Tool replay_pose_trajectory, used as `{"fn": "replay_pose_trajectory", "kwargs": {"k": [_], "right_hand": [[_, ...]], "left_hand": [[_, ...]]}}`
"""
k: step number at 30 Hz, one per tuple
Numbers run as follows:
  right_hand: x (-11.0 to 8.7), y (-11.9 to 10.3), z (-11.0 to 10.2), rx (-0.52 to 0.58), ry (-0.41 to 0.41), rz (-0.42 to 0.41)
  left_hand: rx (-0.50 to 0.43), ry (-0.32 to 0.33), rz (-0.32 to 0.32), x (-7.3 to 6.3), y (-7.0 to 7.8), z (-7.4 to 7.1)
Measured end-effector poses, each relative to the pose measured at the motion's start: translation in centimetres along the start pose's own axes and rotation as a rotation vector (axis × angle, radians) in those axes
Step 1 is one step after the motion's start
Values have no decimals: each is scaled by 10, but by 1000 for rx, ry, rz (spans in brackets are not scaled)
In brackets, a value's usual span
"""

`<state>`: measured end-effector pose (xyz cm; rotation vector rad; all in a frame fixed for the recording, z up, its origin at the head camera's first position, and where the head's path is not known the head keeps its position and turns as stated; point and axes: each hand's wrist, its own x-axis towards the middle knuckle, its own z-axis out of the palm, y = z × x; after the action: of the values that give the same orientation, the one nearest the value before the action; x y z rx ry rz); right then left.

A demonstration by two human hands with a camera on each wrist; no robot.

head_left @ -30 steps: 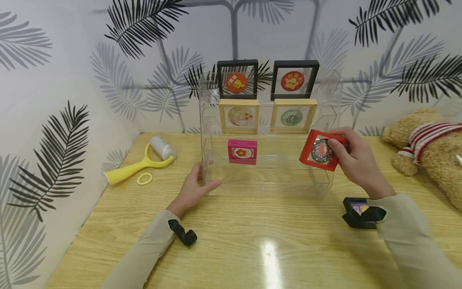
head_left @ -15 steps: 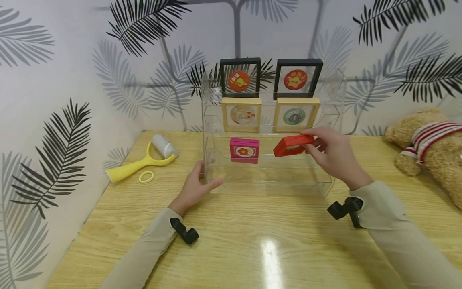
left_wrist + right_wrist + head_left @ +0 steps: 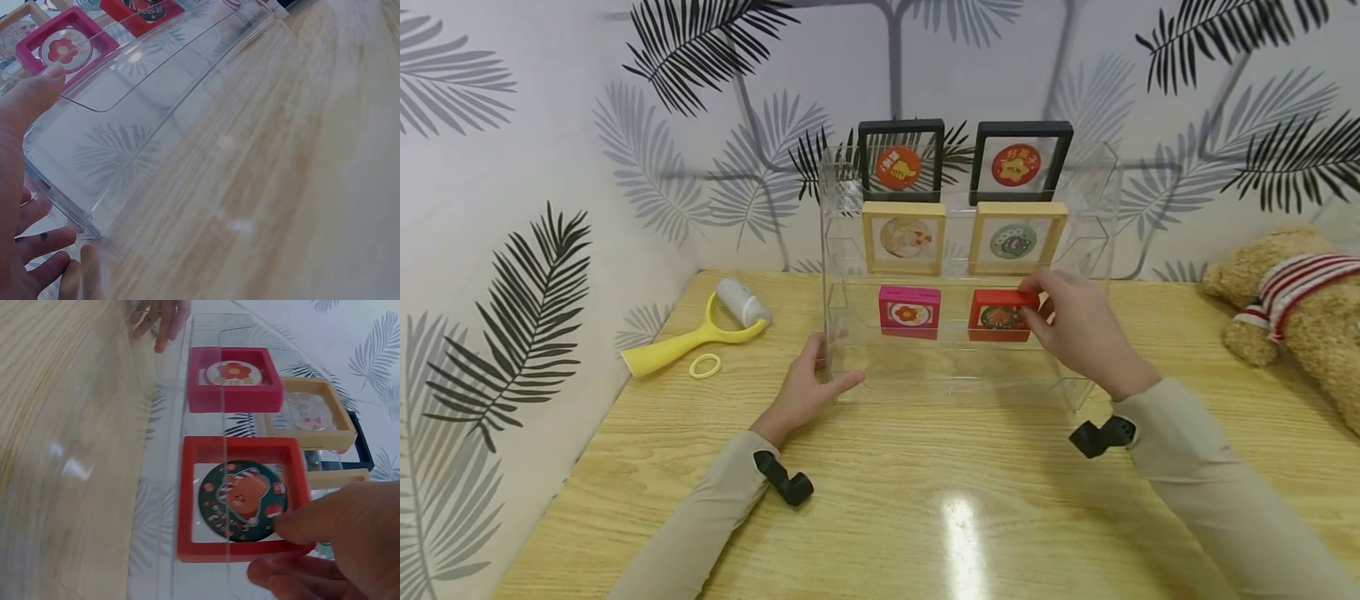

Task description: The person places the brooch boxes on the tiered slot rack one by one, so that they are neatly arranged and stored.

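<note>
A clear acrylic display stand [image 3: 951, 387] with stepped tiers rises from the wooden table. On its lowest tier, my right hand [image 3: 1084, 333] pinches the right side of a small red frame [image 3: 988, 327], thumb on the front. In the right wrist view the red frame [image 3: 187, 506] shows a round dark green badge behind the stand's clear front lip. Left of it sits a pink frame [image 3: 909, 315] with a flower badge. My left hand [image 3: 801, 390] holds the stand's left end, thumb across the front; the left wrist view has its fingers [image 3: 47, 244] around the side edge.
Two yellow frames [image 3: 904, 262] fill the middle tier, two black frames [image 3: 901, 127] the top. Left of the stand lie a yellow slingshot-shaped piece [image 3: 681, 346], a grey-white cylinder [image 3: 739, 302] and a yellow ring [image 3: 705, 366]. A teddy bear [image 3: 1300, 317] lies at right.
My right hand has carried the red frame leftward and down, turning it level, onto the lowest tier beside the pink one. My left hand stays at the stand's left end.
</note>
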<state>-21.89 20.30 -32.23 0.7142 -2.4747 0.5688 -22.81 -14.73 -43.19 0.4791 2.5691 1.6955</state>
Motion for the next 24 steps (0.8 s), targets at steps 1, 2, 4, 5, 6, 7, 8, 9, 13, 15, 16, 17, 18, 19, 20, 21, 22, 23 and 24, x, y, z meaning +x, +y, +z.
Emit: {"fn": "replay_pose_trajectory", "kwargs": {"k": [1,2,4,5,6,7,8,9,13,15,16,17,18,19,20,21,22,23,24], "right_hand": [[0,-1,-1,-3,-12,7],[-1,-2,-2,-2,-21,11],[-3,-3,-4,-2,-29,9],[-4,-3,-5,5,-30,8],[-6,-3,-6,9,-27,7],[-7,-3,-7,13,-21,5],[-9,-2,-8,17,-13,1],[-10,-2,-10,20,-2,-4],[-18,5,-15,29,73,-68],[-24,9,-17,27,123,-116],[-27,11,-18,23,149,-142],[-30,13,-19,21,176,-165],[-33,14,-21,21,199,-183],[-36,16,-22,23,216,-193],[-39,18,-23,26,231,-198],[-43,20,-23,29,241,-200],[-46,23,-24,35,248,-198],[-50,25,-24,43,253,-192],[-54,28,-24,48,259,-183]], "left_hand": [[0,-2,1,0,0,0],[1,-1,-1,0,0,0],[-1,3,-12,0,1,0],[0,3,-17,0,1,0],[0,4,-21,0,1,0],[1,4,-24,1,0,0],[1,6,-29,1,0,0],[2,5,-30,1,0,0],[8,0,-31,1,-1,0],[12,-1,-31,0,0,0],[15,-1,-32,0,0,1],[18,-2,-31,0,0,1],[20,-4,-29,0,0,1],[20,-5,-28,0,0,1],[22,-4,-28,1,0,1],[20,-4,-28,1,0,1],[18,-4,-27,2,0,1],[16,-5,-25,2,0,1],[11,-5,-24,2,0,1]]}}
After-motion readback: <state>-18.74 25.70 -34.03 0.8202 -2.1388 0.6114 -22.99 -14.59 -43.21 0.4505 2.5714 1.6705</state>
